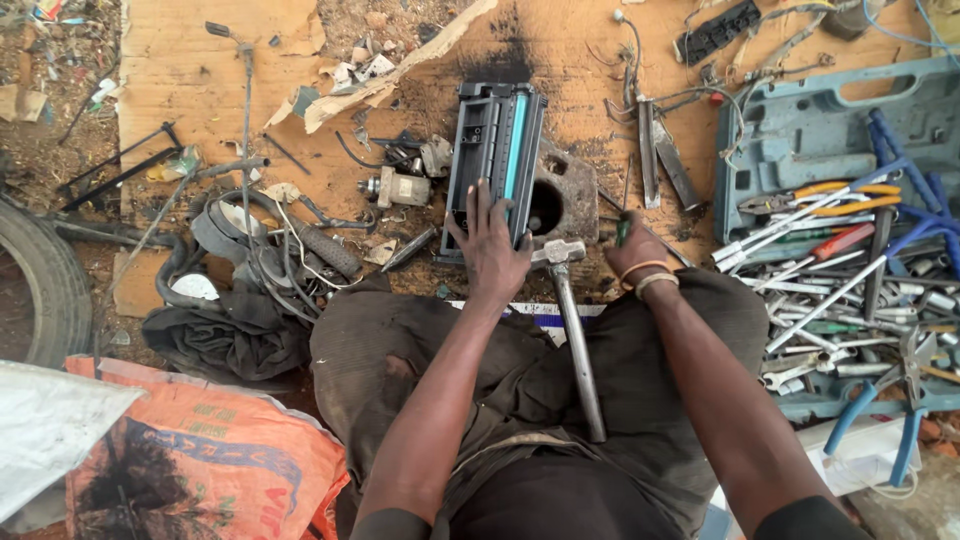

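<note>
My left hand (490,245) rests flat on the near end of a black toner cartridge (494,150) with a teal strip, fingers spread over its edge. The cartridge lies lengthwise on a worn wooden board (200,70). My right hand (634,250) is closed around a thin screwdriver with a green handle (623,228), tip pointing away from me, just right of the cartridge. A hammer (568,300) with a metal shaft lies between my knees, its head next to my left hand.
An open blue tool case (800,130) on the right holds several wrenches, pliers and screwdrivers (850,270). Metal scraps and a small motor (398,187) lie left of the cartridge. Hoses and a tyre (40,290) sit at left, an orange sack (200,460) near me.
</note>
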